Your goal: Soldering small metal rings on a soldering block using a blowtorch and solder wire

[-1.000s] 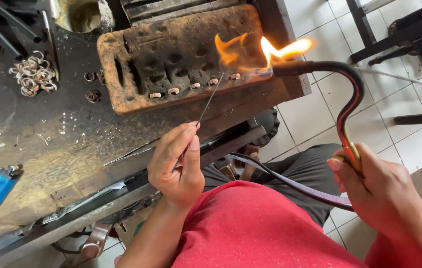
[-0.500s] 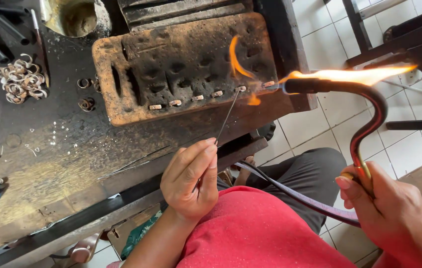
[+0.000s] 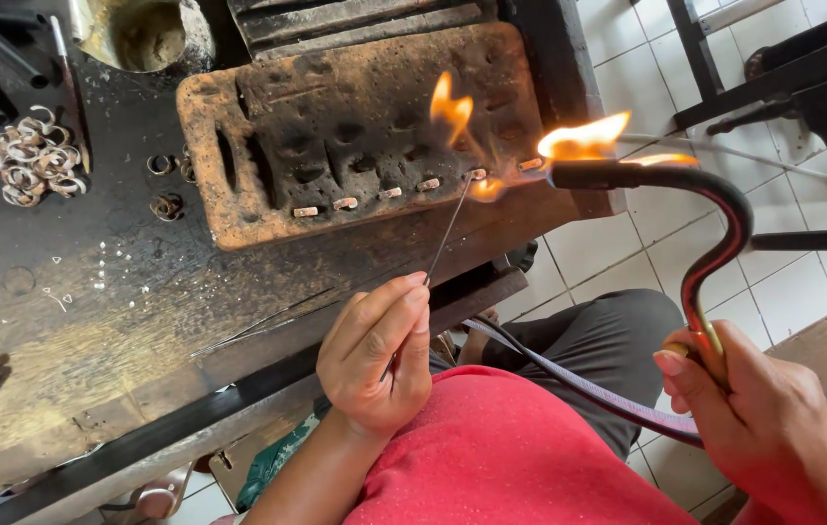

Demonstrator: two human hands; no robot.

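The left hand (image 3: pixel 375 360) pinches a thin wire (image 3: pixel 449 226) angled up to the charred block (image 3: pixel 355 126); the right hand (image 3: pixel 763 428) grips the curved torch (image 3: pixel 715 224), flame burning.

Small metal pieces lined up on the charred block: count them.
6, in a rising row along the front of the charred block: at under the flame, and by the torch. Glare may hide more.

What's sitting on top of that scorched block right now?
A row of small metal pieces lies along the front of the scorched block, with flames over the right end. The thin rod's tip touches there. The piece beneath the flame is hidden by glare.
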